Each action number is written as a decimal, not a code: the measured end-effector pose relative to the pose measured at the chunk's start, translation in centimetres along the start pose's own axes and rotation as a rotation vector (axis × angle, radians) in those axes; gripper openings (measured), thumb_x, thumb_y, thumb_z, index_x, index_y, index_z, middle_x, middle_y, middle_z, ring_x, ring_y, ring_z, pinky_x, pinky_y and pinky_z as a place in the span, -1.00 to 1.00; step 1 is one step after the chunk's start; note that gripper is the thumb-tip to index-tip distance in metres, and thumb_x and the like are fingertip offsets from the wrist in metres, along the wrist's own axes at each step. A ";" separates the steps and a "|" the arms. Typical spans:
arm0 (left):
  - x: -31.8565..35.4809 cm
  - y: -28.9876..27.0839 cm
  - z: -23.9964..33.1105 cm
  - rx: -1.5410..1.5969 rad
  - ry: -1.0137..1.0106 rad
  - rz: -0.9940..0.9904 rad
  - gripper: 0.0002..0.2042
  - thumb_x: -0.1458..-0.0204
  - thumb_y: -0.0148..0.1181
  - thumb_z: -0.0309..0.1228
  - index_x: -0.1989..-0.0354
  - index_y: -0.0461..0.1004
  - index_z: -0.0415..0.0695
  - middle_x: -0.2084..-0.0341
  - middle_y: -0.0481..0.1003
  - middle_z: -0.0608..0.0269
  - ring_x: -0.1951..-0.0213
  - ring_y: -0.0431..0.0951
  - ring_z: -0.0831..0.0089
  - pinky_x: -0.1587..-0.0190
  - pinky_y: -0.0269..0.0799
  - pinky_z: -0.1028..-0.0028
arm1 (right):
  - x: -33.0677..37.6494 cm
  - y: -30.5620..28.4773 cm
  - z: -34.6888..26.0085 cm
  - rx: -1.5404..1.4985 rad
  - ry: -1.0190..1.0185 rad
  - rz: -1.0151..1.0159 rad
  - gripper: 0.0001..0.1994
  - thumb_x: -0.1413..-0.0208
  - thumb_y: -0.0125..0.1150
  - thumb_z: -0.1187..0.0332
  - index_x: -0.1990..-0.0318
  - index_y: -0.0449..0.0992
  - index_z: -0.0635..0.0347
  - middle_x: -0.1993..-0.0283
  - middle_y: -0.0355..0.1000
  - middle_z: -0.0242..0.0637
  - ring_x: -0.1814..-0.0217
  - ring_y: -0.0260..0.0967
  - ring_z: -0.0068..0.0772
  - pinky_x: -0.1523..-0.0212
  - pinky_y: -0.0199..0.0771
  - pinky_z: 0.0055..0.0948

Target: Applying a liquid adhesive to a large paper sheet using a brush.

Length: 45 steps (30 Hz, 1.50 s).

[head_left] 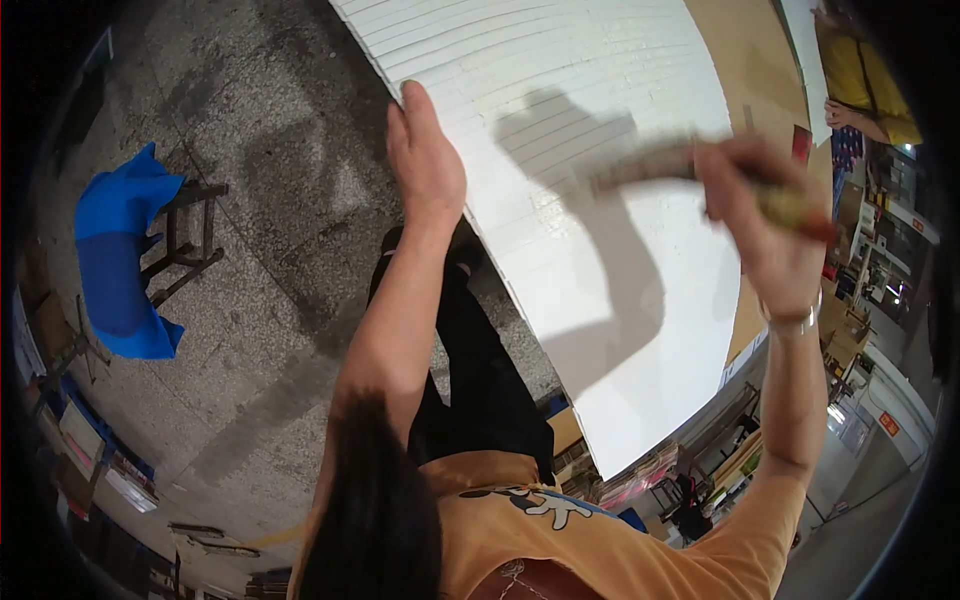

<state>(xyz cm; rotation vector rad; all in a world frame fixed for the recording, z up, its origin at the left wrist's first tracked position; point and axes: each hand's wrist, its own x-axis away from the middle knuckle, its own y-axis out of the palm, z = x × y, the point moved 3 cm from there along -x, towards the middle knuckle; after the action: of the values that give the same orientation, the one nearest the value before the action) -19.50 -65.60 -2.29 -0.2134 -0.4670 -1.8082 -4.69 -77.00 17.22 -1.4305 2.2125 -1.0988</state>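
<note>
A broad white surface (650,400) lies before me, marked by many thin lines at its far part like the edges of overlapping sheets. My left hand (430,160) rests along its left edge, fingers stretched out and touching the edge. Over the right part, my right hand (755,210) is closed around a brush (650,168), smeared by motion. The brush's head points left over the sheets, and its reddish handle end sticks out at the right. Whether the bristles touch the surface I cannot tell. The shadow of my arm and brush falls across the white.
Brown cardboard (745,60) borders the white surface on the right. A stool (185,235) draped with blue cloth (115,265) stands on the speckled floor at left. At the far right another person in a yellow top (860,75) stands by the table. Boxes and shelving (850,330) line the right side.
</note>
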 end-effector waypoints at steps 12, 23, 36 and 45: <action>0.1 0.1 0.1 -0.150 -0.022 0.093 -0.34 -0.21 -0.31 0.02 -0.14 0.12 -0.46 -0.06 0.28 -0.22 -0.07 0.35 0.11 -0.10 0.26 0.33 | -1.9 -1.3 1.0 -0.097 0.071 -0.014 -0.78 -0.01 0.26 0.27 0.44 0.54 0.28 0.54 0.44 -0.41 0.55 0.35 -0.68 0.54 0.30 -0.68; 0.5 0.5 0.2 -0.160 -0.048 0.095 -0.35 -0.22 -0.31 0.01 -0.10 0.15 -0.49 0.01 0.32 -0.26 -0.03 0.38 0.10 -0.07 0.28 0.33 | -4.7 -0.4 0.5 0.020 -0.169 0.134 -0.71 -0.02 0.28 0.19 0.47 0.55 0.30 0.63 0.42 -0.36 0.64 0.34 -0.69 0.69 0.24 -0.71; 0.6 0.4 -0.3 -0.139 -0.032 0.070 -0.40 -0.23 -0.29 -0.05 -0.04 0.17 -0.51 0.06 0.36 -0.24 0.03 0.40 0.10 -0.05 0.27 0.31 | -5.9 3.3 -0.2 0.005 0.021 -0.082 -0.67 -0.03 0.22 0.05 0.39 0.59 0.16 0.61 0.44 -0.36 0.63 0.37 -0.67 0.65 0.27 -0.70; 0.6 0.0 -1.2 -0.129 -0.097 0.102 -0.39 -0.24 -0.27 -0.04 -0.12 0.13 -0.47 -0.01 0.31 -0.23 -0.04 0.35 0.13 -0.09 0.22 0.35 | -5.2 3.0 -0.5 0.099 0.095 -0.055 -0.65 0.04 0.31 0.09 0.54 0.55 0.25 0.68 0.38 -0.46 0.63 0.26 -0.68 0.64 0.20 -0.64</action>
<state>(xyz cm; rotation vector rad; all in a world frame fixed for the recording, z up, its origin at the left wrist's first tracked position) -19.56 -66.65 -3.13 -0.4083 -0.4002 -1.7348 -4.55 -71.59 14.54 -1.4326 2.1599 -1.3014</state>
